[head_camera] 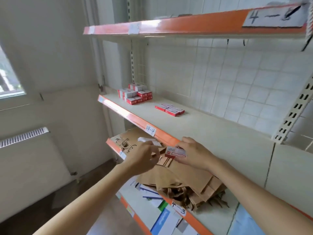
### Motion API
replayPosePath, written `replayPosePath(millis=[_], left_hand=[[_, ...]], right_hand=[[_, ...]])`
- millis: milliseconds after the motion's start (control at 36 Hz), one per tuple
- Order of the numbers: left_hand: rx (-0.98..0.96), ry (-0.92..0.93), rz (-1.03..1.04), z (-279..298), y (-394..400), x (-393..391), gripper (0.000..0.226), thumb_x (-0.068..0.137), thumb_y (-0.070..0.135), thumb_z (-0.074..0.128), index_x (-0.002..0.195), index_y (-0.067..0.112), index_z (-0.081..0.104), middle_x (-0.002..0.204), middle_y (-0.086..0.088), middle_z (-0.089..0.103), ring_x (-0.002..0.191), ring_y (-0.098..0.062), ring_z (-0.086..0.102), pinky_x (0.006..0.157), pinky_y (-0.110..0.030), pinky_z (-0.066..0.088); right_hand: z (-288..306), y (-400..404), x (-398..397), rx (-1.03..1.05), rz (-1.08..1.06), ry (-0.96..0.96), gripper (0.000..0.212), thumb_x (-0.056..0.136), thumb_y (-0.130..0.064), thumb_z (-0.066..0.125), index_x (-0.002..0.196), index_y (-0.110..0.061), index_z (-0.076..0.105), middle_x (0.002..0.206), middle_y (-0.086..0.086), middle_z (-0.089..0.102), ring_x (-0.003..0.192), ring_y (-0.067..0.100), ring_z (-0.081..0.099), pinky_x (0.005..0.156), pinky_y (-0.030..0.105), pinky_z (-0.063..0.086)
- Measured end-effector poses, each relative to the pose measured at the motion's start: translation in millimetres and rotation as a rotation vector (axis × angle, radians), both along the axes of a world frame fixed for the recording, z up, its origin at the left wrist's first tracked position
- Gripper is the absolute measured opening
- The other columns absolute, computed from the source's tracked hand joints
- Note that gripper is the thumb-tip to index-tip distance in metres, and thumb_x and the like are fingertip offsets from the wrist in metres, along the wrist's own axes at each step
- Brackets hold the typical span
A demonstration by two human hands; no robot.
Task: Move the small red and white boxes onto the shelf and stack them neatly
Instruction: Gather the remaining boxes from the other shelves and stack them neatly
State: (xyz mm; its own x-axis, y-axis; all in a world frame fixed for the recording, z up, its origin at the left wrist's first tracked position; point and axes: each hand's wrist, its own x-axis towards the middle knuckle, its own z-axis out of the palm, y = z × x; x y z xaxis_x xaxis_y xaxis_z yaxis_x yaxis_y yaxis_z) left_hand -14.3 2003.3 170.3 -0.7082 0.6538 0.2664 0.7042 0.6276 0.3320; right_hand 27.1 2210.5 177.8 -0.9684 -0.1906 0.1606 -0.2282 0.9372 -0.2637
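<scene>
My right hand (193,154) grips a small red and white box (176,152) just below the front edge of the middle shelf (211,131). My left hand (144,156) hovers close to its left with fingers curled, apparently holding nothing. On the middle shelf a stack of red and white boxes (135,94) stands at the far left. A flat pair of the same boxes (170,109) lies a little to the right of that stack.
Brown paper bags (183,182) lie piled on the lower shelf under my hands, with papers and blue-white packages (159,221) below. An upper shelf (169,26) overhangs. A radiator (25,136) and a window (8,77) are at the left.
</scene>
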Motion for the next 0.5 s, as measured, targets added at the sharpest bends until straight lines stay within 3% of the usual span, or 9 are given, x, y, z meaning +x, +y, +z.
replayPosePath(millis=[83,222,306,500], left_hand=[[0.021,-0.007,0.047,-9.1,-10.9,-13.6,0.015,0.091,0.022,0.056,0.096,0.016,0.069,0.103,0.002,0.057,0.083,-0.013,0.056,0.071,-0.026,0.051],[-0.034,0.012,0.04,-14.1,-12.7,-42.6,0.017,0.092,0.024,0.053,0.1,0.017,0.067,0.11,0.002,0.055,0.088,-0.011,0.053,0.072,-0.025,0.048],[-0.03,0.059,0.056,-6.2,-7.8,-71.3,0.017,0.091,0.023,0.054,0.1,0.017,0.067,0.111,0.0,0.055,0.092,-0.016,0.055,0.076,-0.034,0.05],[-0.036,0.109,-0.014,14.6,20.7,-142.6,0.018,0.09,0.022,0.057,0.103,0.018,0.068,0.111,-0.002,0.055,0.096,-0.018,0.057,0.079,-0.037,0.052]], right_hand=[[-0.2,-8.5,-26.8,-0.019,0.014,-0.001,0.041,0.083,-0.038,0.064,0.116,-0.014,0.058,0.094,-0.005,0.038,0.094,0.012,0.043,0.077,0.03,0.042],[3.5,-6.1,-73.7,-0.065,-0.019,0.027,0.039,0.082,-0.036,0.067,0.113,-0.014,0.059,0.1,-0.002,0.047,0.094,0.011,0.044,0.076,0.026,0.036],[4.3,6.7,-101.7,-0.088,-0.046,0.041,0.039,0.082,-0.034,0.067,0.114,-0.014,0.06,0.108,0.002,0.052,0.104,0.015,0.048,0.083,0.026,0.038],[-3.2,49.3,-159.9,-0.102,-0.229,0.059,0.044,0.083,-0.033,0.064,0.122,-0.013,0.058,0.125,0.006,0.05,0.121,0.021,0.041,0.094,0.026,0.037]])
